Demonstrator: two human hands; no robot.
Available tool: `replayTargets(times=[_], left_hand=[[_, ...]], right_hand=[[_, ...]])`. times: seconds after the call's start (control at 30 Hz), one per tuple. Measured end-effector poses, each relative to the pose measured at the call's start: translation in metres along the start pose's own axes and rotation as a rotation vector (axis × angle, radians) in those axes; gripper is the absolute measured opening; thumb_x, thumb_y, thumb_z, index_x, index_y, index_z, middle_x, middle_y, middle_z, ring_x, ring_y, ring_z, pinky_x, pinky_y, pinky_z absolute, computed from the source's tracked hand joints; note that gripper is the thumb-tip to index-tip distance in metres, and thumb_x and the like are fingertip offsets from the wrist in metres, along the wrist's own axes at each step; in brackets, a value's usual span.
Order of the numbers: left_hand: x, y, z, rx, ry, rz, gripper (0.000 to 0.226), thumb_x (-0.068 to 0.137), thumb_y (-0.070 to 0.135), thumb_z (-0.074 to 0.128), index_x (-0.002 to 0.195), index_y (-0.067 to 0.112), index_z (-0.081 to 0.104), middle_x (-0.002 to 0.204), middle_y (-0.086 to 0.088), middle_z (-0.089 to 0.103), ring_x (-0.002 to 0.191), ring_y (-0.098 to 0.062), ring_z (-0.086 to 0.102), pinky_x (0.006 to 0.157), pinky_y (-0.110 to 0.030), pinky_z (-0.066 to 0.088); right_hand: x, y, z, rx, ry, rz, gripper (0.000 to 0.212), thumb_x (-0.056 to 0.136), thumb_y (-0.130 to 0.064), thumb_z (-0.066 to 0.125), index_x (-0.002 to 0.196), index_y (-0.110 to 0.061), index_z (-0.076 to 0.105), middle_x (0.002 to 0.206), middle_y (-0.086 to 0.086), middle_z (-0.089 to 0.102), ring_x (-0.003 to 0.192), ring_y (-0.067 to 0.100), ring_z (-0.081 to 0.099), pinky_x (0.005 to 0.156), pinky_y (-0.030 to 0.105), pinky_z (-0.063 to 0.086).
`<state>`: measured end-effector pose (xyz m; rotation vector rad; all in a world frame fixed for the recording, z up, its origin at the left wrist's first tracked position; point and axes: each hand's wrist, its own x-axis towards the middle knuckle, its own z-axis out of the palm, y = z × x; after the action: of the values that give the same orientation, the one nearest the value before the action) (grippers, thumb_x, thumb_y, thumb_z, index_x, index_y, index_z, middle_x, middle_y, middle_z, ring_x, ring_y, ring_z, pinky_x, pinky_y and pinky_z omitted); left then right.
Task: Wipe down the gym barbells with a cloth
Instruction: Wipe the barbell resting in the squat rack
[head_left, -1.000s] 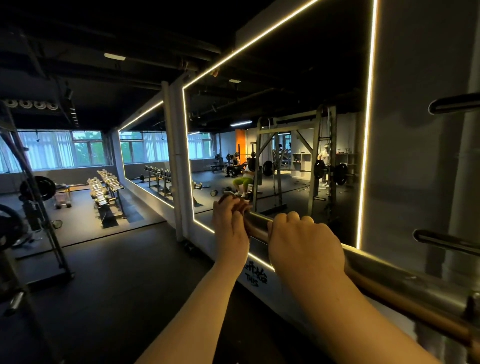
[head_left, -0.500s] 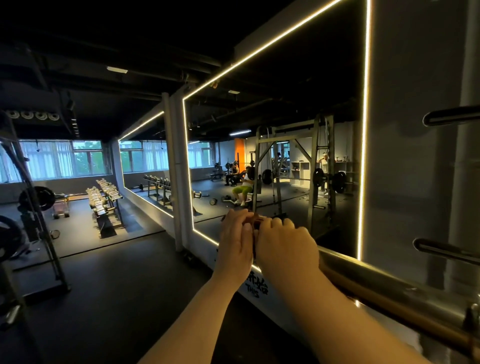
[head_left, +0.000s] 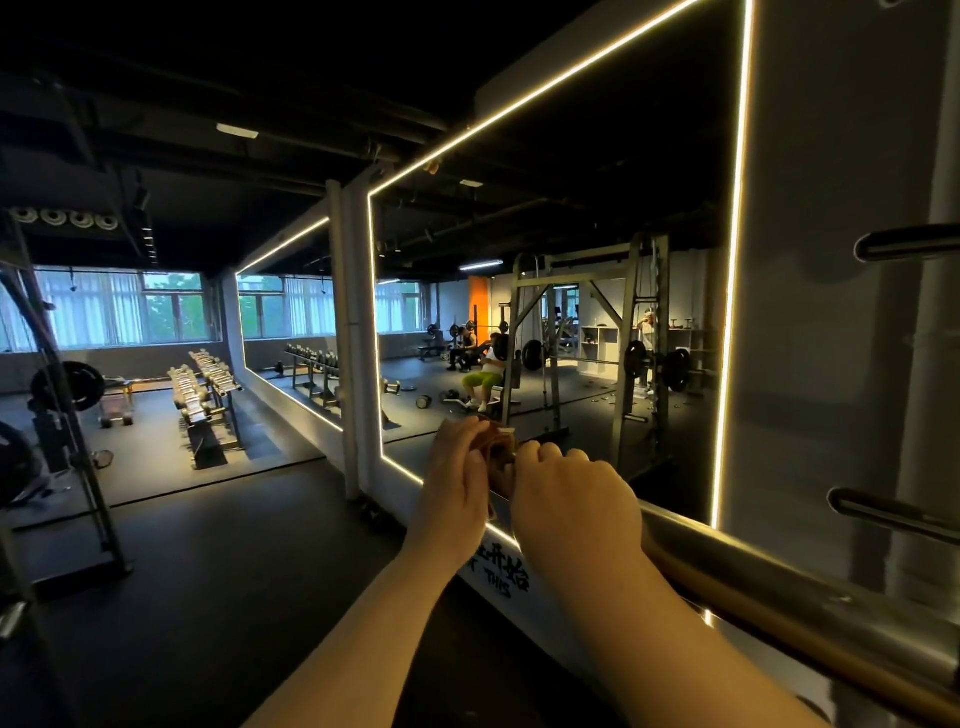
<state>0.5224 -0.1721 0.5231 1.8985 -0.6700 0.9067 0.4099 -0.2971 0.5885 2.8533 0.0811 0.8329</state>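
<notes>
A steel barbell (head_left: 769, 582) runs from the lower right up toward the middle of the view, in front of a lit wall mirror. A brown cloth (head_left: 500, 448) is bunched over the bar's far end. My left hand (head_left: 457, 483) holds the cloth at that end with curled fingers. My right hand (head_left: 574, 506) grips round the bar right beside it, its knuckles touching the cloth. The bar's tip is hidden under the cloth and my hands.
The large LED-edged mirror (head_left: 571, 270) fills the wall ahead, with people reflected in it. Metal rack pegs (head_left: 904, 244) stick out at the right. A dumbbell rack (head_left: 205, 389) stands at the back left, and a plate-loaded machine (head_left: 57, 395) at the far left. Dark rubber floor lies below.
My right hand has slid along the bar toward the far end and now sits against my left hand. The brown cloth shows more between them. The view has tilted slightly down.
</notes>
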Motion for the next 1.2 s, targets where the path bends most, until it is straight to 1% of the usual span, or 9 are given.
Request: replayTargets(times=[0.2, 0.43, 0.53, 0.7, 0.83, 0.9, 1.0, 1.13, 1.2], left_hand=[[0.03, -0.02, 0.01, 0.031, 0.138, -0.188, 0.029, 0.104, 0.031, 0.032, 0.112, 0.02, 0.058, 0.112, 0.0, 0.056, 0.107, -0.013, 0.055, 0.098, -0.043, 0.049], [-0.027, 0.013, 0.016, 0.003, -0.002, 0.039, 0.037, 0.112, 0.028, 0.03, 0.145, 0.043, 0.037, 0.159, 0.011, 0.033, 0.154, -0.005, 0.014, 0.124, -0.03, 0.017], [-0.011, 0.0, 0.005, 0.002, -0.069, 0.02, 0.041, 0.109, 0.041, 0.023, 0.143, 0.032, 0.044, 0.148, 0.006, 0.043, 0.145, -0.014, 0.036, 0.119, -0.037, 0.033], [0.028, -0.022, 0.004, 0.013, 0.088, -0.099, 0.029, 0.108, 0.027, 0.031, 0.117, 0.017, 0.056, 0.111, 0.0, 0.058, 0.104, -0.007, 0.057, 0.094, -0.04, 0.051], [0.025, -0.015, 0.011, -0.052, 0.161, -0.238, 0.031, 0.108, 0.033, 0.029, 0.122, 0.026, 0.055, 0.118, 0.003, 0.058, 0.111, -0.008, 0.056, 0.1, -0.041, 0.051], [0.012, 0.001, 0.01, -0.066, 0.158, -0.26, 0.029, 0.11, 0.026, 0.031, 0.131, 0.027, 0.051, 0.133, 0.008, 0.049, 0.118, 0.003, 0.049, 0.107, -0.029, 0.046], [-0.017, 0.028, 0.013, -0.064, 0.049, -0.161, 0.04, 0.111, 0.032, 0.026, 0.149, 0.027, 0.039, 0.154, 0.012, 0.028, 0.136, 0.014, 0.028, 0.112, -0.008, 0.027], [-0.02, 0.015, 0.009, -0.011, -0.071, -0.068, 0.046, 0.106, 0.047, 0.022, 0.148, 0.034, 0.037, 0.158, 0.009, 0.029, 0.151, -0.01, 0.022, 0.123, -0.036, 0.023], [-0.005, 0.01, 0.003, -0.005, -0.058, -0.108, 0.032, 0.108, 0.04, 0.028, 0.136, 0.031, 0.043, 0.147, 0.005, 0.038, 0.136, 0.0, 0.037, 0.115, -0.029, 0.036]], right_hand=[[0.0, -0.001, -0.003, 0.026, -0.044, 0.023, 0.031, 0.108, -0.031, 0.034, 0.127, -0.011, 0.048, 0.111, 0.007, 0.059, 0.082, 0.019, 0.047, 0.07, 0.033, 0.037], [-0.001, 0.001, -0.004, -0.007, -0.034, -0.035, 0.034, 0.109, -0.032, 0.032, 0.131, -0.01, 0.046, 0.121, 0.008, 0.059, 0.1, 0.022, 0.06, 0.078, 0.033, 0.043], [-0.002, 0.0, -0.005, -0.028, -0.043, -0.022, 0.031, 0.109, -0.032, 0.033, 0.128, -0.011, 0.047, 0.115, 0.007, 0.058, 0.088, 0.02, 0.053, 0.073, 0.032, 0.041], [-0.001, -0.001, -0.004, -0.029, -0.057, 0.005, 0.029, 0.107, -0.031, 0.034, 0.124, -0.012, 0.048, 0.109, 0.006, 0.058, 0.081, 0.019, 0.047, 0.068, 0.033, 0.038], [-0.002, -0.003, -0.004, -0.034, -0.057, 0.007, 0.029, 0.107, -0.03, 0.036, 0.125, -0.011, 0.049, 0.11, 0.007, 0.058, 0.08, 0.02, 0.046, 0.067, 0.033, 0.037], [-0.005, -0.004, -0.007, -0.035, -0.055, 0.0, 0.029, 0.108, -0.029, 0.035, 0.126, -0.011, 0.048, 0.112, 0.007, 0.058, 0.081, 0.02, 0.046, 0.067, 0.033, 0.036], [-0.006, -0.002, -0.014, 0.006, -0.085, -0.013, 0.034, 0.109, -0.033, 0.034, 0.131, -0.012, 0.048, 0.119, 0.007, 0.059, 0.094, 0.022, 0.057, 0.073, 0.034, 0.042], [-0.007, 0.001, -0.019, 0.009, -0.186, 0.018, 0.054, 0.106, -0.043, 0.044, 0.15, -0.014, 0.035, 0.139, 0.008, 0.053, 0.123, 0.028, 0.054, 0.097, 0.045, 0.048], [-0.013, 0.005, -0.025, -0.004, -0.259, 0.035, 0.064, 0.104, -0.042, 0.047, 0.158, -0.016, 0.022, 0.148, 0.009, 0.046, 0.13, 0.031, 0.049, 0.105, 0.052, 0.044]])
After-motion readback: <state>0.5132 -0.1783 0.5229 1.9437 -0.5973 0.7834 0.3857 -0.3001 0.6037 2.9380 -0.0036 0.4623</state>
